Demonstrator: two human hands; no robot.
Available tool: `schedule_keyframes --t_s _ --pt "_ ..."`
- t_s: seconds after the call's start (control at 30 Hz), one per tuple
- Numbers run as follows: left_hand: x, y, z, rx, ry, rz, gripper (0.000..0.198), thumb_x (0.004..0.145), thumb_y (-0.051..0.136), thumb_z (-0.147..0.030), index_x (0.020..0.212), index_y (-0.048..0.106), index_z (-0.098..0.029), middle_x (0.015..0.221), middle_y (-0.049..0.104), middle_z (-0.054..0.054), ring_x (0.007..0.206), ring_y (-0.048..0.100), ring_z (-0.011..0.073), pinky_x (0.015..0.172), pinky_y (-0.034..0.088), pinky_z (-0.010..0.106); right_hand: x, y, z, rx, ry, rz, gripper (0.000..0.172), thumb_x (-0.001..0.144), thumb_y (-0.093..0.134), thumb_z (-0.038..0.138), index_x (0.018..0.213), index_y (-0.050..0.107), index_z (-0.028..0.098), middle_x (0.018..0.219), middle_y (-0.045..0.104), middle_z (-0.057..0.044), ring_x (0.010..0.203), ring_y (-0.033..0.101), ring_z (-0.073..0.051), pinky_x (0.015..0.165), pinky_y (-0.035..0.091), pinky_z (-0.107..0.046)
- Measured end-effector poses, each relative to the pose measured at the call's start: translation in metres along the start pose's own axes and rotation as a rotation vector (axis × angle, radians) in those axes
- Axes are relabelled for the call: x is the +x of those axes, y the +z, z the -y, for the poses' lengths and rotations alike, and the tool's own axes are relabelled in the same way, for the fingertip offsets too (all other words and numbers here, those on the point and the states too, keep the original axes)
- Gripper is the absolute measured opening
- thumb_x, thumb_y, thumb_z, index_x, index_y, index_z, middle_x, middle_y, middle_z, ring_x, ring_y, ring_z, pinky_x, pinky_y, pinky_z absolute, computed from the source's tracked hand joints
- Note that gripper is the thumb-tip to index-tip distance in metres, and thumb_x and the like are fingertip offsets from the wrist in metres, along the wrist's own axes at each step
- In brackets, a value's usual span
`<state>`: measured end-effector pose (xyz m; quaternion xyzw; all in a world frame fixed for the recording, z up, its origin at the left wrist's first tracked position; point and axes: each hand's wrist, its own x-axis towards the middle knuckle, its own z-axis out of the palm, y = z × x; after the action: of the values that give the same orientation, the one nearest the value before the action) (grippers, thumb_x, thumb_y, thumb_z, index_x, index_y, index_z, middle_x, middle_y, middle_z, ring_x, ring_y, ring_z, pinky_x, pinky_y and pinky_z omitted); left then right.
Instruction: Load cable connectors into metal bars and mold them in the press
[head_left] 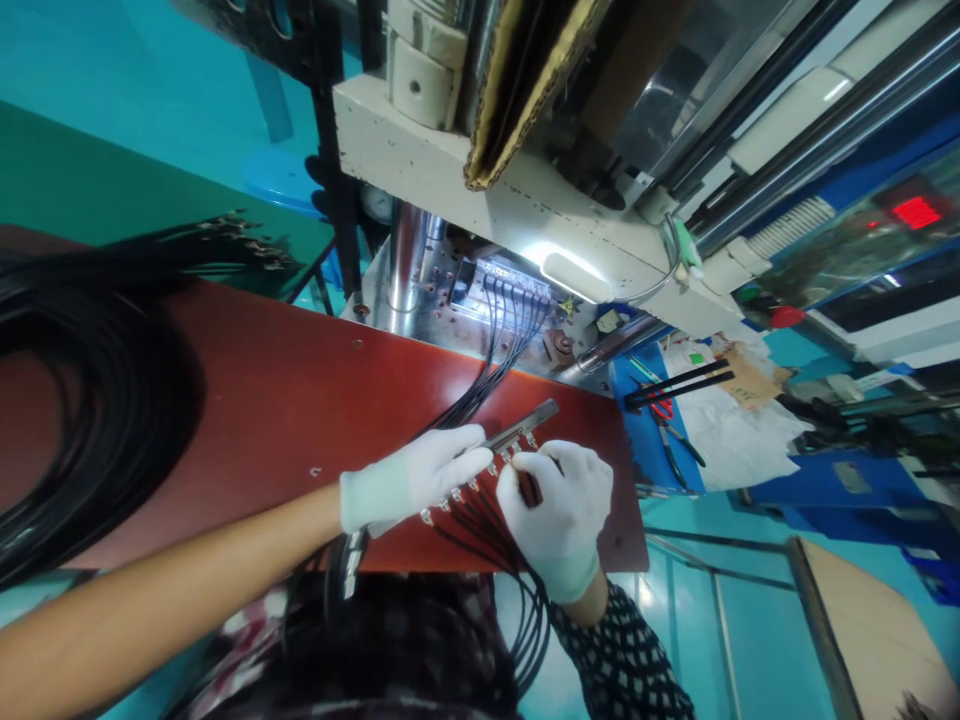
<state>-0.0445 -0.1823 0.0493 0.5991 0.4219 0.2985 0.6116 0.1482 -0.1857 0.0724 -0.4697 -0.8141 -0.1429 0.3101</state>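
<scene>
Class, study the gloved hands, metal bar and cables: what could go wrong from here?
A slip of the right hand, close to the row of small connectors on the metal bar in the left hand, might knock one askew. The black cables from those connectors hang off the table, so a snag could tug them. Other cables run from the machine toward the left hand; a careless sweep might pull them.

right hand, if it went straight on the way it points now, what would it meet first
The right hand would likely meet the metal connectors along the metal bar in the left hand first, though depth is unclear.
</scene>
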Motion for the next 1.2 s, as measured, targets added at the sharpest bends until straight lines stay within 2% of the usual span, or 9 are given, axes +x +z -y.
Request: schedule_keyframes --t_s 0.13,0.3,0.43,0.53,0.63,0.77,0.93,1.13,1.2 --pt "0.0 0.0 0.001 -0.018 0.001 0.0 0.04 0.098 0.04 -0.055 0.082 0.042 -0.019 0.071 0.042 -0.005 0.063 0.043 0.0106 0.055 0.038 0.023 -0.004 -0.005 0.003 -0.001 -0.037 0.032 0.008 0.077 0.076 0.028 0.084 0.072 0.027 0.086 0.068 -0.002 0.082 0.06 -0.021 0.079 0.038 -0.039" --pt "0.001 -0.001 0.003 0.018 0.023 -0.026 0.04 0.098 0.04 -0.055 0.081 0.043 -0.019 0.072 0.042 -0.005 0.064 0.042 0.0109 0.058 0.037 0.025 -0.003 0.002 0.007 0.016 -0.075 0.061 0.011 0.075 0.075 0.026 0.07 0.066 0.024 0.079 0.066 -0.001 0.078 0.059 -0.02 0.076 0.037 -0.039" --pt "0.003 -0.001 0.004 0.022 0.056 -0.032 0.039 0.099 0.039 -0.053 0.08 0.042 -0.019 0.072 0.042 -0.005 0.067 0.042 0.0113 0.063 0.038 0.026 -0.001 0.005 0.006 0.027 -0.091 0.038 0.013 0.074 0.076 0.023 0.069 0.064 0.023 0.076 0.065 0.0 0.075 0.059 -0.019 0.074 0.038 -0.038" --pt "0.003 -0.001 0.004 0.04 0.064 -0.055 0.039 0.099 0.039 -0.052 0.079 0.042 -0.019 0.072 0.04 -0.005 0.066 0.039 0.0111 0.062 0.036 0.026 -0.003 -0.001 0.008 0.018 -0.082 0.044 0.009 0.076 0.077 0.027 0.08 0.069 0.025 0.083 0.068 -0.001 0.079 0.061 -0.02 0.076 0.039 -0.039" --pt "0.003 -0.001 0.004 0.028 0.079 -0.064 0.037 0.099 0.04 -0.049 0.077 0.042 -0.019 0.072 0.039 -0.005 0.067 0.039 0.0112 0.063 0.036 0.026 -0.007 -0.006 0.012 0.026 -0.1 0.06 0.016 0.077 0.078 0.032 0.09 0.071 0.026 0.088 0.069 -0.001 0.082 0.061 -0.021 0.079 0.04 -0.04" --pt "0.002 -0.001 0.004 -0.01 0.103 -0.054 0.036 0.098 0.041 -0.047 0.077 0.043 -0.019 0.073 0.041 -0.004 0.067 0.043 0.0112 0.062 0.039 0.026 -0.007 -0.001 0.018 0.05 -0.146 0.087 0.011 0.076 0.078 0.028 0.081 0.069 0.025 0.08 0.068 0.001 0.076 0.059 -0.02 0.076 0.037 -0.039" --pt "0.002 -0.001 0.003 -0.084 0.0 -0.023 0.034 0.097 0.041 -0.05 0.081 0.043 -0.02 0.073 0.044 -0.004 0.063 0.049 0.0117 0.053 0.042 0.024 -0.004 0.007 0.021 0.056 -0.152 0.078 0.009 0.074 0.075 0.021 0.073 0.066 0.023 0.074 0.065 0.0 0.075 0.057 -0.019 0.075 0.037 -0.038" --pt "0.004 -0.001 0.004 -0.023 0.082 -0.073 0.033 0.098 0.041 -0.045 0.078 0.043 -0.019 0.072 0.041 -0.005 0.066 0.043 0.0111 0.06 0.039 0.025 -0.007 -0.003 0.022 0.051 -0.16 0.091 0.012 0.076 0.077 0.028 0.086 0.07 0.026 0.085 0.069 0.0 0.079 0.059 -0.02 0.078 0.038 -0.039" --pt "0.005 -0.001 0.005 -0.01 0.103 -0.078 0.034 0.098 0.04 -0.046 0.077 0.042 -0.019 0.071 0.041 -0.005 0.067 0.042 0.0114 0.061 0.038 0.025 -0.007 -0.003 0.023 0.066 -0.185 0.106 0.012 0.075 0.078 0.028 0.084 0.07 0.026 0.083 0.069 0.0 0.077 0.058 -0.019 0.076 0.037 -0.039"
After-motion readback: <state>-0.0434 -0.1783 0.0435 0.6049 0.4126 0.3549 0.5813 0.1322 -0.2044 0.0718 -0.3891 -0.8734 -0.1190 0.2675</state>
